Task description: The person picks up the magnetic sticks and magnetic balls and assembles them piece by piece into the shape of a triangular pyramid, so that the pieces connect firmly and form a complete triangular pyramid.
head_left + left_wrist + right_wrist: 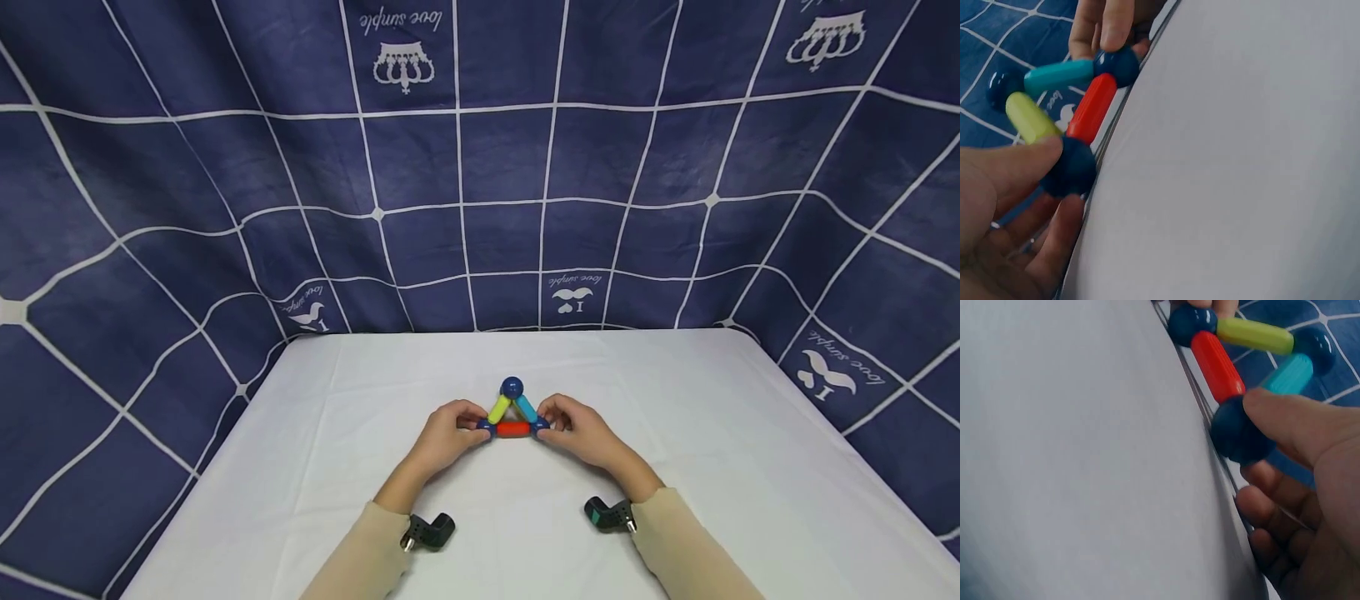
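A triangle of three rods joined by dark blue balls is held between both hands over the white table. Its red rod (513, 429) forms the near side; the yellow-green rod (498, 409) and the light blue rod (526, 408) slope up to the top ball (512, 387). My left hand (448, 433) pinches the left corner ball (1071, 167) between thumb and fingers. On the other side, the right corner ball (1239, 432) is pinched by my right hand (585, 428). Whether the triangle touches the table, I cannot tell.
A white cloth covers the table (517, 533). Dark blue curtain (502, 158) with white grid lines hangs behind it and along both sides. Each wrist bears a small black camera, the left one (429, 532) and the right one (606, 514).
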The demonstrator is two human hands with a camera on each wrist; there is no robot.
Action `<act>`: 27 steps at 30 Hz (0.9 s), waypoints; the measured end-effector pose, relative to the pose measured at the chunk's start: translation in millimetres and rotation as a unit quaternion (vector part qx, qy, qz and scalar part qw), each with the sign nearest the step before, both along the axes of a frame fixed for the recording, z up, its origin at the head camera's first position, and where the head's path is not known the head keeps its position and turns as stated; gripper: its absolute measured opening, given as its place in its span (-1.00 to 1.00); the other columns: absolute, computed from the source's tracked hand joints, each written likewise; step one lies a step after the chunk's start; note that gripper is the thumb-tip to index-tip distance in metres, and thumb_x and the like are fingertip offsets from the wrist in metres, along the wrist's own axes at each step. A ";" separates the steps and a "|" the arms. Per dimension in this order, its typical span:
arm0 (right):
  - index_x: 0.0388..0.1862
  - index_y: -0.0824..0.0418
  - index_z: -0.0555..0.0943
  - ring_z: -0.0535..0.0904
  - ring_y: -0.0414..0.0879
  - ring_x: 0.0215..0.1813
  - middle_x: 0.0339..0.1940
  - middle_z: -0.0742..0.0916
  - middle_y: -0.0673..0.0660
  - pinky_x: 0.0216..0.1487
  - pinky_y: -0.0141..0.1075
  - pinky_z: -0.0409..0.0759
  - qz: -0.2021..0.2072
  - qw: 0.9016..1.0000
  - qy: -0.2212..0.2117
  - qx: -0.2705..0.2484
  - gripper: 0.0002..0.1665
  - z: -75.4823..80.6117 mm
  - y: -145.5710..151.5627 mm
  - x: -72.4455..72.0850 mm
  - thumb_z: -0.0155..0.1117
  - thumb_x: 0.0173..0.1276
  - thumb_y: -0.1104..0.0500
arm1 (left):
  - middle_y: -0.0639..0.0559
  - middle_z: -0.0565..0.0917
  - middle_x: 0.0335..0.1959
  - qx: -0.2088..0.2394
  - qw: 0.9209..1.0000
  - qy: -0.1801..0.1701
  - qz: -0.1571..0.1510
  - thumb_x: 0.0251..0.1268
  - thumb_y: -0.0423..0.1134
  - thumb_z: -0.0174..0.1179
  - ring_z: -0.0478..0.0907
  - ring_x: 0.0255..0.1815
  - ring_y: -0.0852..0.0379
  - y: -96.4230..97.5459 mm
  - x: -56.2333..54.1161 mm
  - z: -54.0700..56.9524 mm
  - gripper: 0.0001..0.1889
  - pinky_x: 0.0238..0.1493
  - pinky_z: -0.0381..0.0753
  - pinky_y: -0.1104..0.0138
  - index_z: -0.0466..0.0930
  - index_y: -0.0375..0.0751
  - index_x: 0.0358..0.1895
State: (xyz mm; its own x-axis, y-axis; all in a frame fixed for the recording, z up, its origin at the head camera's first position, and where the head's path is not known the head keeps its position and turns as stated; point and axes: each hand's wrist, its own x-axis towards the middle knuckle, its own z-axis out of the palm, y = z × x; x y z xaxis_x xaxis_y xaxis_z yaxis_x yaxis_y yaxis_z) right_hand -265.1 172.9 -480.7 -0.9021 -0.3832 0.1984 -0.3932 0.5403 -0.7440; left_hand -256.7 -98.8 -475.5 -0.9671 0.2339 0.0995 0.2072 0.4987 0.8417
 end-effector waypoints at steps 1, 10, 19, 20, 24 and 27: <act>-0.03 0.01 0.59 0.47 -0.21 -0.32 -0.24 0.66 -0.01 -0.27 -0.40 0.47 -0.010 1.000 0.003 0.004 -0.68 0.3 -1.9 0.1 0.46 0.26 0.13 | -0.02 0.72 -0.14 0.005 1.000 0.001 0.012 0.15 -0.29 0.45 0.64 -0.17 0.16 1.2 -0.2 -0.6 -0.74 -0.18 0.66 0.37 0.69 -0.13 -0.08; -0.02 0.02 0.60 0.46 -0.23 -0.36 -0.19 0.69 0.01 -0.34 -0.40 0.43 -0.080 0.996 0.018 0.018 -0.68 -4.6 -10.7 0.3 0.46 0.26 0.14 | -0.08 0.72 -0.18 0.037 0.996 0.000 0.083 0.14 -0.31 0.45 0.58 -0.37 0.20 11.8 1.6 -7.5 -0.73 -0.46 0.61 0.43 0.67 -0.22 -0.08; -0.01 0.01 0.62 0.46 -0.23 -0.36 -0.19 0.69 0.02 -0.33 -0.41 0.43 -0.083 0.996 0.022 0.012 -0.67 -5.5 -14.8 -3.2 0.47 0.26 0.14 | -0.09 0.71 -0.14 0.028 0.996 0.004 0.083 0.16 -0.31 0.44 0.58 -0.36 0.21 7.7 -1.3 -6.8 -0.72 -0.45 0.61 0.43 0.67 -0.18 -0.05; 0.00 0.02 0.62 0.47 -0.22 -0.35 -0.18 0.70 0.02 -0.31 -0.41 0.44 -0.080 0.996 0.022 0.014 -0.66 -4.8 -14.8 -3.3 0.47 0.26 0.14 | -0.10 0.71 -0.12 0.029 0.996 -0.001 0.079 0.16 -0.31 0.43 0.59 -0.36 0.21 6.3 -1.5 -6.8 -0.71 -0.44 0.61 0.43 0.66 -0.19 -0.04; 0.08 0.03 0.61 0.54 -0.20 -0.23 -0.08 0.70 0.04 -0.19 -0.35 0.53 -0.074 0.995 0.040 0.044 -0.62 -0.6 -10.4 -3.9 0.44 0.29 0.10 | -0.14 0.66 0.02 0.016 0.999 -0.014 0.044 0.23 -0.28 0.38 0.63 -0.28 0.17 -2.2 -1.2 -3.4 -0.67 -0.36 0.65 0.38 0.61 -0.21 0.05; 0.17 0.04 0.59 0.61 -0.09 -0.06 0.04 0.70 0.09 -0.02 -0.16 0.59 -0.085 0.990 0.077 0.081 -0.54 7.2 -1.3 -3.4 0.43 0.30 0.05 | -0.14 0.60 0.11 -0.031 0.999 -0.001 0.019 0.25 -0.20 0.38 0.64 -0.13 0.09 -12.0 -0.6 4.8 -0.58 -0.19 0.66 0.28 0.57 -0.18 0.15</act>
